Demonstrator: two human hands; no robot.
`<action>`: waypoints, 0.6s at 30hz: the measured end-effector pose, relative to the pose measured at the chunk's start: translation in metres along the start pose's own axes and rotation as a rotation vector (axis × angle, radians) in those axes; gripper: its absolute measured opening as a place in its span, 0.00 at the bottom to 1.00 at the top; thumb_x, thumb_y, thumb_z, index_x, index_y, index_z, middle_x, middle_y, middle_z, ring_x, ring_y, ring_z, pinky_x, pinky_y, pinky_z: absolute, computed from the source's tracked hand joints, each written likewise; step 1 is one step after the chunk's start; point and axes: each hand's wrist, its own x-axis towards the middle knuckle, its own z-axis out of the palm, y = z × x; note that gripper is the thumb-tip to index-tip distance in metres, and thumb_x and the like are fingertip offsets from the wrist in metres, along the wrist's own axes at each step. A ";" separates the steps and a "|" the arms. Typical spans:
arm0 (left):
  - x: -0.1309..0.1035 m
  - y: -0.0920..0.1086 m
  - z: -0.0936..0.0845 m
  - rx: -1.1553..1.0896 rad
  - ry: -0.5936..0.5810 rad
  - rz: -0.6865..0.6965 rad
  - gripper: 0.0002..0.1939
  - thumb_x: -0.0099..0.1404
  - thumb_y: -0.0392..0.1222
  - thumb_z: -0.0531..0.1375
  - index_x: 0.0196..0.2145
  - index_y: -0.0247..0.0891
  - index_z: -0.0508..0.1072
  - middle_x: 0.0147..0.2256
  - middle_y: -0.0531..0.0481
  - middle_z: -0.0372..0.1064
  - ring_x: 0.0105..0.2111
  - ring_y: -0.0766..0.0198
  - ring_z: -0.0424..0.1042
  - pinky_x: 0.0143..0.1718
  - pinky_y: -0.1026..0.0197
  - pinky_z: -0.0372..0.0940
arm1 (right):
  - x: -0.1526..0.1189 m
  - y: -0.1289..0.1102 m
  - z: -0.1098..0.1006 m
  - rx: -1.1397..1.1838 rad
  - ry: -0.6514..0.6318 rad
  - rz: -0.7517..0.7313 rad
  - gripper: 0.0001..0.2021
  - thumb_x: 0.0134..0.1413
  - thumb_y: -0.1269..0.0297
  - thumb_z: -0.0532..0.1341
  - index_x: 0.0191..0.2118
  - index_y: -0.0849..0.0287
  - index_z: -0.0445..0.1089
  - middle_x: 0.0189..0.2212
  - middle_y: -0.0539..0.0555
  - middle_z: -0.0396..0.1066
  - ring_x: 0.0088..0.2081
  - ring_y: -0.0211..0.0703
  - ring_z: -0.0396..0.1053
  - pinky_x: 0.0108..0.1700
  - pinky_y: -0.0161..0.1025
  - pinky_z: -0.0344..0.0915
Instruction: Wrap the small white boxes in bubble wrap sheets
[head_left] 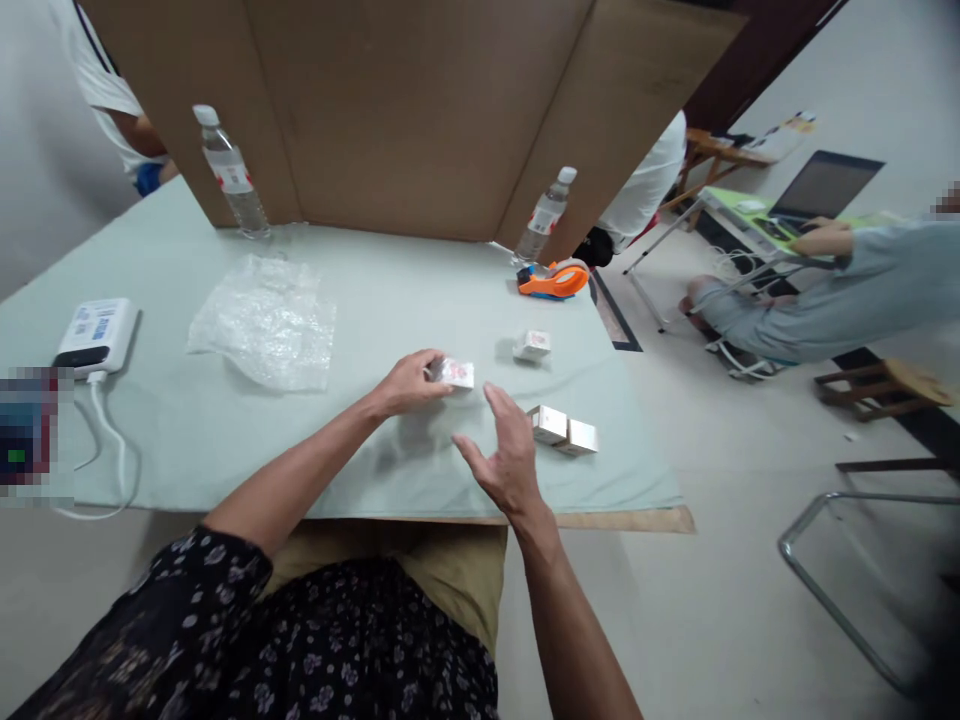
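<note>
My left hand [411, 384] grips a small white box with red print [457, 373], its fingers and thumb around the box's left end. Just to the right, my right hand [506, 450] is open, thumb and fingers spread, apart from that box. Beyond my right hand's fingers lie two small white boxes [568, 430], side by side on the table. Another small box [533, 346], which looks wrapped in clear film, sits farther back. Whether the box in my left hand touches the table I cannot tell.
Bubble wrap [266, 320] lies at left, near a white power bank [101, 335] with a cable. Two water bottles [232, 175] and an orange tape dispenser [555, 280] stand by the cardboard panel [420, 110]. A person at right uses a laptop [829, 185].
</note>
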 end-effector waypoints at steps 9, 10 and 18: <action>0.133 -0.009 0.071 0.048 -0.001 0.021 0.32 0.51 0.36 0.64 0.55 0.30 0.69 0.55 0.37 0.69 0.55 0.47 0.67 0.60 0.50 0.58 | -0.089 0.004 -0.026 0.035 0.099 0.266 0.23 0.62 0.67 0.60 0.62 0.53 0.62 0.56 0.63 0.69 0.58 0.56 0.68 0.53 0.57 0.72; 0.134 -0.008 0.072 0.053 0.001 0.021 0.35 0.50 0.35 0.64 0.57 0.29 0.67 0.57 0.35 0.67 0.58 0.45 0.64 0.62 0.48 0.56 | -0.092 0.004 -0.024 0.049 0.088 0.270 0.23 0.62 0.67 0.60 0.61 0.53 0.63 0.56 0.63 0.69 0.57 0.56 0.68 0.52 0.57 0.72; -0.037 -0.019 0.032 0.190 0.180 0.175 0.31 0.58 0.38 0.63 0.60 0.38 0.66 0.59 0.38 0.65 0.61 0.47 0.61 0.65 0.45 0.52 | -0.082 -0.009 0.000 0.150 0.095 0.200 0.17 0.62 0.67 0.60 0.56 0.53 0.68 0.53 0.62 0.72 0.52 0.54 0.73 0.52 0.57 0.74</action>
